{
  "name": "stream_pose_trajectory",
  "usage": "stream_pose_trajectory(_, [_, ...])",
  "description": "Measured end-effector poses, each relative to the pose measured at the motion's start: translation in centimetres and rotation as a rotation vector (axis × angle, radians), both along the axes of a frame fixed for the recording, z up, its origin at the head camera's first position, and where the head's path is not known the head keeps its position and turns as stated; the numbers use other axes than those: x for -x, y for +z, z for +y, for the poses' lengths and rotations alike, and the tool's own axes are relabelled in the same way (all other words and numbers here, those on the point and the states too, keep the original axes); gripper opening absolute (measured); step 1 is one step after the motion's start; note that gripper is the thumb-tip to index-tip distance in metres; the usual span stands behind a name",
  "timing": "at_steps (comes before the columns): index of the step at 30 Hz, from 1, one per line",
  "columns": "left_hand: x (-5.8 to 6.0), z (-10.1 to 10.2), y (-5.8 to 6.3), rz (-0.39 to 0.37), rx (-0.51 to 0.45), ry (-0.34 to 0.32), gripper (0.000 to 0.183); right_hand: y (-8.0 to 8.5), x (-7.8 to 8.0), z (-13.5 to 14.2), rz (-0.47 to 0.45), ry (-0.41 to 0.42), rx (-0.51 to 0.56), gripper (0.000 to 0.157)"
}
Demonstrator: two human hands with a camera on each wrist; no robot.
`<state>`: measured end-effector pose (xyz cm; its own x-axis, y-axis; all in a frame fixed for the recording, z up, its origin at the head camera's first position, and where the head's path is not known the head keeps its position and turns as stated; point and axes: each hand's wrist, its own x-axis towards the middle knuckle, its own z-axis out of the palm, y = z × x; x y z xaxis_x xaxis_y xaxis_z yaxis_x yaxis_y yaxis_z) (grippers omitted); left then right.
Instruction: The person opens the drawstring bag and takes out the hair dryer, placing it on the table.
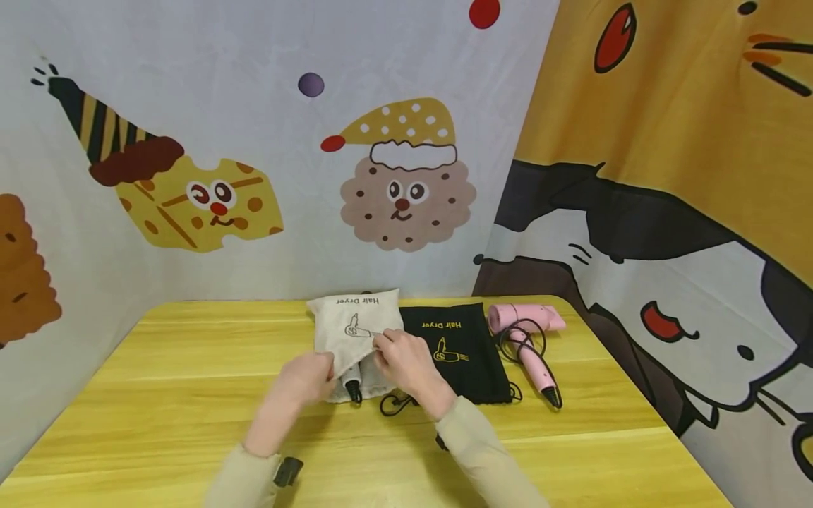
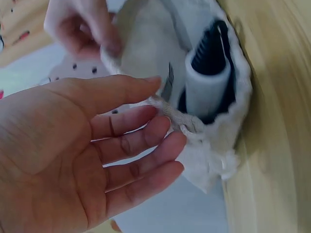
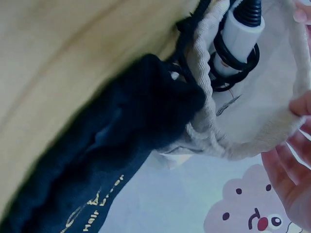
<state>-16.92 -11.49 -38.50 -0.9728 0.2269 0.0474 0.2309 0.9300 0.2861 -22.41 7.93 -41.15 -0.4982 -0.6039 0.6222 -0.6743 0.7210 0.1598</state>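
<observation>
A cream cloth drawstring bag [image 1: 333,328] printed "Hair Dryer" lies on the table, its mouth held up toward the person. My left hand [image 1: 308,377] pinches the left side of the rim; in the left wrist view its thumb and forefinger meet at the cloth edge. On the opposite side, my right hand [image 1: 409,360] pinches the rim between thumb and fingers. Inside sits a white hair dryer, its handle [image 3: 235,46] pointing out of the mouth with black cord wrapped round it. The bag hides the dryer's head.
Right beside the cream bag lies a black drawstring bag [image 1: 470,370] with yellow "Hair Dryer" print and black cords. Further right, a pink hair dryer [image 1: 536,363] rests with its cord looped round it. A patterned curtain [image 1: 406,275] hangs behind the wooden table [image 1: 190,367].
</observation>
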Motion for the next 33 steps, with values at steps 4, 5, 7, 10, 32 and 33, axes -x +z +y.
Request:
stream_pose_trajectory(4, [-0.5, 1.7, 0.3, 0.042, -0.022, -0.037, 0.02, 0.6, 0.2, 0.0, 0.042, -0.004, 0.067, 0.006])
stream_pose_trajectory(5, [-0.7, 2.2, 0.4, 0.049, -0.032, -0.05, 0.019, 0.7, 0.2, 0.0, 0.05, -0.005, 0.077, 0.006])
stream_pose_trajectory(7, [-1.0, 2.9, 0.3, 0.067, -0.042, -0.065, 0.016, 0.8, 0.3, 0.0, 0.062, -0.005, 0.093, 0.006])
stream_pose_trajectory(10, [-1.3, 3.7, 0.0, 0.11, -0.042, -0.054, 0.013, 0.9, 0.3, 0.0, 0.071, -0.009, 0.101, 0.006])
stream_pose_trajectory(32, [1.1, 3.9, -3.8, 0.302, 0.088, 0.315, 0.037, -0.1, -0.3, -1.5, 0.1, 0.065, 0.011, 0.008])
stream_pose_trajectory(33, [1.2, 3.8, -3.9, 0.291, 0.087, 0.319, 0.037, -0.2, -0.3, -1.5, 0.091, 0.068, 0.001, 0.007])
